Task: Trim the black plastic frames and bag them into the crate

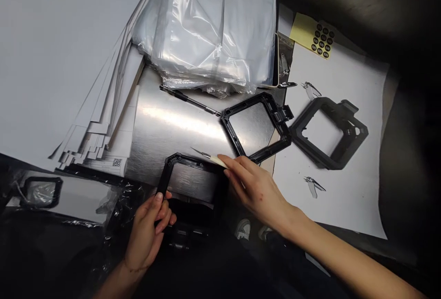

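Observation:
My left hand (151,225) grips the left side of a black plastic frame (164,175), which is held up over the table's near edge. A craft knife (217,160) with a pale handle is pinched in my right hand (257,188). Its thin blade points left, above the frame's top bar; whether it touches the plastic I cannot tell. The frame's right part is dark and hard to make out. Just beyond my right hand, another black plastic frame (227,129) lies on the metal table, beside a dark grey frame (305,145).
Clear plastic bags (213,28) are piled at the back. Paper sheets (69,60) are stacked on the left, and a pen (189,100) lies on the metal surface (148,124). On white paper (358,202) at right are small snips (314,185) and yellow-backed stickers (303,28). A bagged frame (58,193) is at lower left.

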Tool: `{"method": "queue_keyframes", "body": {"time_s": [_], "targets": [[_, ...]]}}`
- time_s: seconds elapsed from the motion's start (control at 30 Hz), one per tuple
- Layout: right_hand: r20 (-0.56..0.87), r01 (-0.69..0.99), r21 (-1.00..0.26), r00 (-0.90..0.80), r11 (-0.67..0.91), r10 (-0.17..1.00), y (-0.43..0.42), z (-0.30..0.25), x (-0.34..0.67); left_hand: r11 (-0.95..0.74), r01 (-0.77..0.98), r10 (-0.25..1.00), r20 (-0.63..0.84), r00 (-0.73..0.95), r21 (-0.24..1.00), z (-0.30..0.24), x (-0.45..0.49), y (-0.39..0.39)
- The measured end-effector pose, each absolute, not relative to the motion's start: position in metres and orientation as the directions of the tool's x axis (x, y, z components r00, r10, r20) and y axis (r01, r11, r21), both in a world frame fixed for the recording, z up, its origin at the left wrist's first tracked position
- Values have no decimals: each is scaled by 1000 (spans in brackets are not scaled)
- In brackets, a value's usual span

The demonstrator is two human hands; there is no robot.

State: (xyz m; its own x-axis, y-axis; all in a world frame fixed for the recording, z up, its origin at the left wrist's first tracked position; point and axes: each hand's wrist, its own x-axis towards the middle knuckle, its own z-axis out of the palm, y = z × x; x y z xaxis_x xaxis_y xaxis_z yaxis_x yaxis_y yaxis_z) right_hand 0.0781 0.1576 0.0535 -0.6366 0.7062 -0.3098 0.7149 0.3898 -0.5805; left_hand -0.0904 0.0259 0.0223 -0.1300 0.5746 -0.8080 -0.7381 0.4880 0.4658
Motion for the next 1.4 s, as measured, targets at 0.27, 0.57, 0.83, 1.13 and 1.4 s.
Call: {"method": "queue_keyframes", "body": {"time_s": [0.27,0.57,0.83,1.13,1.4], "targets": [[-236,758,-306,-646,575,726,143,45,76,456,-765,579,-804,-133,455,23,-88,27],[-441,743,-299,-664,599,604,119,60,92,468,-754,588,-799,-124,461,22,-88,26],[-458,741,-295,-663,603,592,123,61,85,476,-753,578,-807,-122,455,22,-89,26],[-278,654,-218,-753,725,596,126,49,89,488,-737,587,-801,-119,467,20,-90,27],[-147,534,-351,-842,769,518,131,39,82,468,-743,583,-799,-147,478,21,-91,26]]}}
